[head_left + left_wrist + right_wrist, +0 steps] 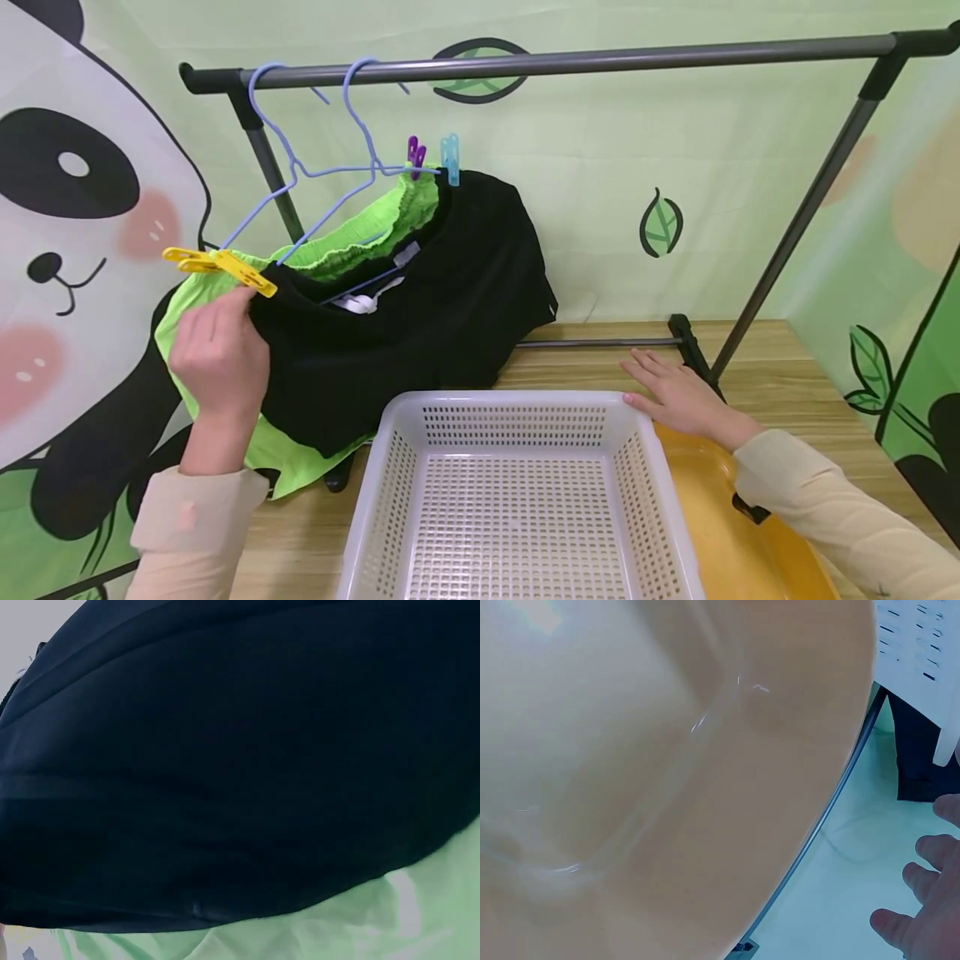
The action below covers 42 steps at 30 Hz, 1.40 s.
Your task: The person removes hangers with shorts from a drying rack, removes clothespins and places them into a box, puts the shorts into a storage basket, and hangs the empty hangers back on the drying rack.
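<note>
My left hand (221, 358) is raised at the left, its curled fingertips at a yellow clothespin (246, 273) by the waistband of a black garment (420, 325). The thumb is hidden. Behind it hangs a bright green garment (367, 225), with another yellow clothespin (187, 258) at its corner. Black cloth (240, 765) fills most of the left wrist view. My right hand (678, 396) has its fingers spread, the thumb touching the corner of a white plastic basket (517, 398). Its fingers also show at the right wrist view's edge.
Two blue hangers (367, 125) hang from a grey rack bar (600, 60). A purple clothespin (416, 157) and a light blue clothespin (450, 158) sit at the far waistbands. Right of the basket lies an orange basin (705, 500), on a wood-patterned surface (810, 392).
</note>
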Each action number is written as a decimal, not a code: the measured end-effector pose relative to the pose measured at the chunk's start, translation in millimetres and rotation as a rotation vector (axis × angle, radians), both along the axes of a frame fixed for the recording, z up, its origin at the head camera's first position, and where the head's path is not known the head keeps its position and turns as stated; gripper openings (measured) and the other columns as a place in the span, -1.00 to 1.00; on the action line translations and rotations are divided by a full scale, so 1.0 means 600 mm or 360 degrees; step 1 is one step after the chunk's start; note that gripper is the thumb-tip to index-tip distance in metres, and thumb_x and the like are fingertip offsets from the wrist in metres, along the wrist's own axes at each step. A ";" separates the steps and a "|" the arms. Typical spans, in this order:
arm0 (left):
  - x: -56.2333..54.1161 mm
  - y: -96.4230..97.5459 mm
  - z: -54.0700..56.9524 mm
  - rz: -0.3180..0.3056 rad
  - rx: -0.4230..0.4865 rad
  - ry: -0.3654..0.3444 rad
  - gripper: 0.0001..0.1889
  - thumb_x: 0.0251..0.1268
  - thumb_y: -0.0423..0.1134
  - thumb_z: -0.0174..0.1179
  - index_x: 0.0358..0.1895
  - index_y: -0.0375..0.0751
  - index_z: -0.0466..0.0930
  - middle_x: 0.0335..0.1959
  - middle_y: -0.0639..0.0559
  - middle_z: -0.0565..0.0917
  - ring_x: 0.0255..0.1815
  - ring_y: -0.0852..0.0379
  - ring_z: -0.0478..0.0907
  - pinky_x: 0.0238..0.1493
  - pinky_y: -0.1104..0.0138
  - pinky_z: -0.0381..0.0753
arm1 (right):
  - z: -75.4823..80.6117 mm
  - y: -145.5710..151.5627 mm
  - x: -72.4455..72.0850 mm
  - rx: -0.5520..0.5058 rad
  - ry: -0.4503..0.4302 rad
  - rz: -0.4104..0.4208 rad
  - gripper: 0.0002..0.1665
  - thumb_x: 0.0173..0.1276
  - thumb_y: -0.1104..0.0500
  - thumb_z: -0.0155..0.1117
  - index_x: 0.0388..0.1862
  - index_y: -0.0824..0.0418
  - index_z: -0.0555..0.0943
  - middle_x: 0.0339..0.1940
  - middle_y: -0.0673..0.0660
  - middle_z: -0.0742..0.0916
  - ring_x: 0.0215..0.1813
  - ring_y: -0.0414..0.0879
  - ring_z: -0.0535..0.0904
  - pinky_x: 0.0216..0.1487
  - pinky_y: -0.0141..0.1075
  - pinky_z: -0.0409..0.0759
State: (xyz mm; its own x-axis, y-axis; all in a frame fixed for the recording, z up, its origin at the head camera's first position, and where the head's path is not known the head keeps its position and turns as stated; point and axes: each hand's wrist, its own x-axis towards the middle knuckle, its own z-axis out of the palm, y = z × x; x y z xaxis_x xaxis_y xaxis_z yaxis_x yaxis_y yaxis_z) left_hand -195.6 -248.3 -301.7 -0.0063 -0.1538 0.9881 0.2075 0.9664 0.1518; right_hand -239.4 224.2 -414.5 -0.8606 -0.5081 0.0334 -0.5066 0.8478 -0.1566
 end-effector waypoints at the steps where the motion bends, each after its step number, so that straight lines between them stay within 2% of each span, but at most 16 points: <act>1: -0.001 0.001 0.001 0.0011 0.0015 0.0020 -0.82 0.14 -0.50 -0.01 -0.46 -0.33 0.61 -0.53 -0.21 0.64 -0.49 -0.22 0.47 -0.44 0.04 0.41 | 0.000 0.000 0.000 0.0001 0.0002 0.0000 -0.30 0.35 -0.16 -0.15 0.32 0.22 0.18 0.37 0.31 0.17 0.36 0.23 0.06 0.19 0.24 0.09; 11: -0.009 0.002 0.014 0.0109 0.0111 0.0078 -0.81 0.17 -0.44 0.01 -0.49 -0.32 0.62 -0.51 -0.16 0.66 -0.53 -0.19 0.47 -0.50 0.06 0.40 | 0.001 0.001 0.000 0.0000 0.0006 0.0010 -0.30 0.35 -0.17 -0.16 0.32 0.23 0.18 0.36 0.32 0.17 0.36 0.23 0.06 0.18 0.23 0.11; 17: -0.011 0.002 0.017 0.0095 0.0155 0.0038 -0.79 0.20 -0.39 0.01 -0.49 -0.34 0.62 -0.47 -0.16 0.67 -0.50 -0.18 0.48 -0.45 0.06 0.43 | -0.002 0.001 -0.002 0.0002 0.0005 -0.0006 -0.30 0.35 -0.18 -0.17 0.32 0.22 0.18 0.36 0.31 0.18 0.36 0.22 0.06 0.16 0.25 0.12; 21: -0.007 0.000 0.018 0.0069 0.0159 -0.0081 -0.78 0.23 -0.33 0.00 -0.41 -0.35 0.63 -0.42 -0.17 0.67 -0.44 -0.19 0.48 -0.37 0.05 0.44 | -0.002 0.000 -0.004 -0.0004 0.0004 -0.0003 -0.29 0.35 -0.19 -0.18 0.32 0.22 0.17 0.36 0.31 0.18 0.36 0.22 0.06 0.16 0.26 0.11; 28: 0.003 -0.007 0.017 0.0024 0.0075 -0.0380 -0.71 0.29 -0.21 -0.04 -0.29 -0.35 0.62 -0.36 -0.23 0.66 -0.33 -0.22 0.49 -0.30 0.04 0.45 | -0.004 0.001 -0.006 0.0007 0.0001 -0.0009 -0.28 0.35 -0.20 -0.18 0.33 0.21 0.17 0.36 0.31 0.18 0.36 0.22 0.06 0.15 0.27 0.11; 32: 0.012 -0.006 0.023 0.0040 0.0073 -0.0555 -0.77 0.27 -0.28 -0.03 -0.27 -0.31 0.62 -0.36 -0.23 0.65 -0.32 -0.22 0.49 -0.35 0.01 0.44 | -0.005 0.000 -0.007 0.0009 0.0013 -0.0004 -0.28 0.34 -0.20 -0.18 0.32 0.21 0.18 0.36 0.31 0.19 0.36 0.22 0.06 0.14 0.27 0.12; 38: 0.024 0.003 0.038 0.0121 0.0068 -0.0820 -0.84 0.19 -0.37 0.03 -0.25 -0.27 0.60 -0.36 -0.21 0.65 -0.34 -0.20 0.49 -0.51 -0.02 0.40 | -0.005 0.001 -0.006 0.0001 0.0001 -0.0013 -0.28 0.34 -0.21 -0.19 0.32 0.21 0.18 0.36 0.31 0.19 0.36 0.23 0.06 0.14 0.28 0.11; 42: 0.028 0.009 0.041 0.0142 0.0094 -0.0873 -0.85 0.18 -0.37 0.04 -0.25 -0.28 0.59 -0.33 -0.21 0.63 -0.33 -0.21 0.47 -0.52 -0.03 0.39 | -0.004 0.001 -0.004 -0.0007 -0.0011 -0.0017 -0.28 0.34 -0.20 -0.18 0.32 0.22 0.18 0.35 0.32 0.19 0.36 0.24 0.06 0.14 0.29 0.10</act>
